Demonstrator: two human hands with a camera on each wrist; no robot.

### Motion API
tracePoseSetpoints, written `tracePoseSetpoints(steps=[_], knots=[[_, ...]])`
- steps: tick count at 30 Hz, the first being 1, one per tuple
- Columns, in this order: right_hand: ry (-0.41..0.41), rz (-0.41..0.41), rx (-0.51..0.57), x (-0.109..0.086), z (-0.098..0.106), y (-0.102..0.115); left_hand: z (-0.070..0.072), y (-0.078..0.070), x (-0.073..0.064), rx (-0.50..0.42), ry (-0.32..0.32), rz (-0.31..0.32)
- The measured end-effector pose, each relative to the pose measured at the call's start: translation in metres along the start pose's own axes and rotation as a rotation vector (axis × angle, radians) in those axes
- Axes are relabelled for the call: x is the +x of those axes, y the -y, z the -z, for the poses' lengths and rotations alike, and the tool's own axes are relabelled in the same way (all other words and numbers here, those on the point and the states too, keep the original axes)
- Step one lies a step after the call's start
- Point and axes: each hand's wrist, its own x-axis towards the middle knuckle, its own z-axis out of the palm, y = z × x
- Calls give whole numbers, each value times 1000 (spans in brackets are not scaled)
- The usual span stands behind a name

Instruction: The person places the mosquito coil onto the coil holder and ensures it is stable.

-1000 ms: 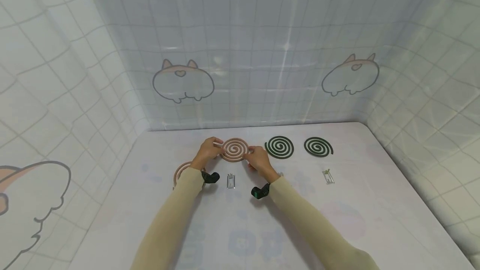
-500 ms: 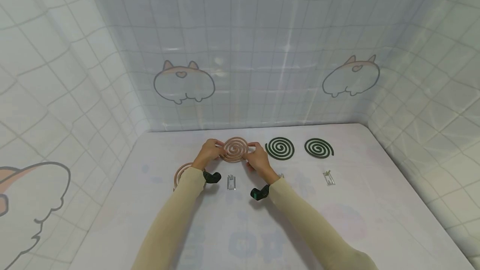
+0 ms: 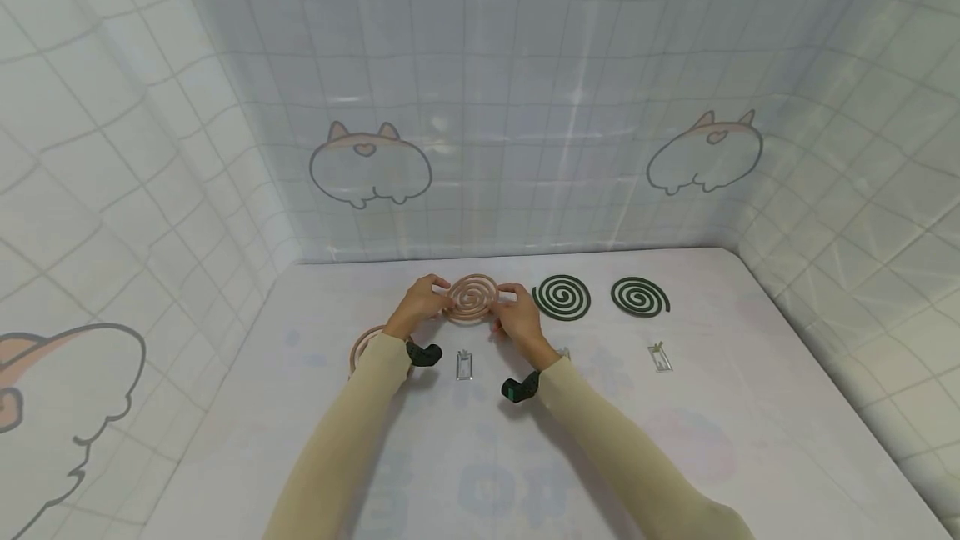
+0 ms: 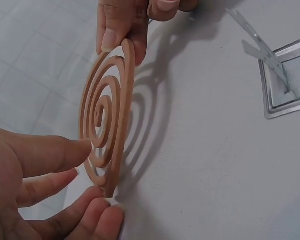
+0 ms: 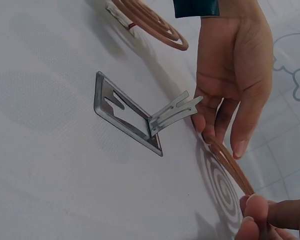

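Note:
A brown mosquito coil point(image 3: 471, 299) is held between both hands at the back middle of the table. It stands tilted above the surface and casts a spiral shadow in the left wrist view. My left hand point(image 3: 422, 305) pinches its left edge. On the opposite edge, the thumb and fingers of my right hand point(image 3: 519, 317) grip it. Closest in front of the coil is a metal stand point(image 3: 464, 366), a rectangular frame with raised prongs point(image 5: 174, 114). Another brown coil point(image 5: 152, 25) sits raised on a stand at the left, partly hidden by my left wrist in the head view.
Two dark green mosquito coils, a nearer one point(image 3: 562, 297) and a farther one point(image 3: 640, 297), lie right of my right hand. A metal stand point(image 3: 661, 357) lies at the right; another point(image 3: 564, 353) is partly hidden by my right wrist. A tiled-pattern curtain point(image 3: 525, 190) encloses the table.
The brown coil, flat between my hands one second ago, has come up off the table and tilted. Both hands remain at its edges; the stands and green coils have not moved.

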Motion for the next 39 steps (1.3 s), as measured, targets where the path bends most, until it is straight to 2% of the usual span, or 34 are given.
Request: tracePoseSetpoints(steps=[8, 15, 23, 33, 39], knots=[[35, 44, 50, -2, 4, 2, 0, -4, -2, -62, -11, -25], [50, 70, 28, -2, 6, 5, 2, -6, -3, -117, -24, -37], [58, 62, 20, -5, 7, 6, 5, -6, -5, -232, -24, -54], [43, 68, 53, -10, 11, 12, 8, -13, -8, -286, -12, -80], [61, 83, 63, -10, 12, 13, 11, -13, -14, -283, -14, -98]])
